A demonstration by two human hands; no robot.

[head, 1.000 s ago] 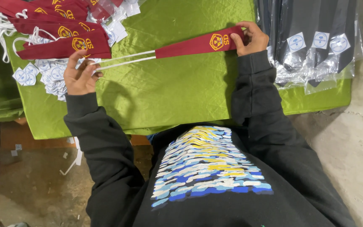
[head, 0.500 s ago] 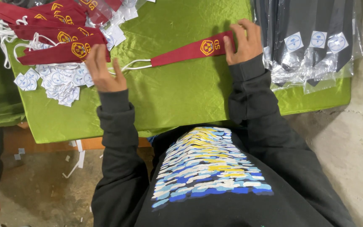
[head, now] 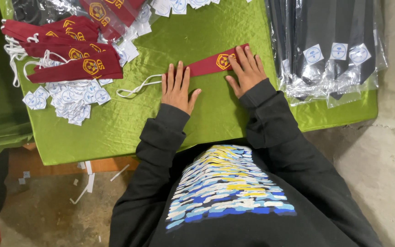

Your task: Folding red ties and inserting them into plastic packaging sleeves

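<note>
The maroon tie [head: 209, 65] lies flat on the green cloth [head: 206, 114] that covers the table, near the middle of the view. Its long axis runs from about 8 o'clock to 2 o'clock: the broad end with the yellow crest [head: 225, 61] points up toward 2 o'clock, and the narrow end points down toward 8 o'clock, where a white elastic loop [head: 136, 87] trails off it across the cloth.

The left hand [head: 177, 87] rests flat on the narrow part of the tie, fingers straight and close together, pointing to 12 o'clock, gripping nothing. The right hand [head: 248, 68] lies flat on the broad end just beside the crest, fingers spread a little and pointing toward 11 o'clock, also gripping nothing. Both palms press down; the hands lie apart, with a bare stretch of tie between them.

At 9 to 10 o'clock from the tie sits a pile of maroon ties [head: 69, 55] with the same crest, their white loops at its left edge. Just below that pile lies a heap of small white tags [head: 69, 100]. At 3 o'clock, well apart from the right hand, a stack of dark ties in clear bags [head: 330, 50] covers the right end of the table.
</note>
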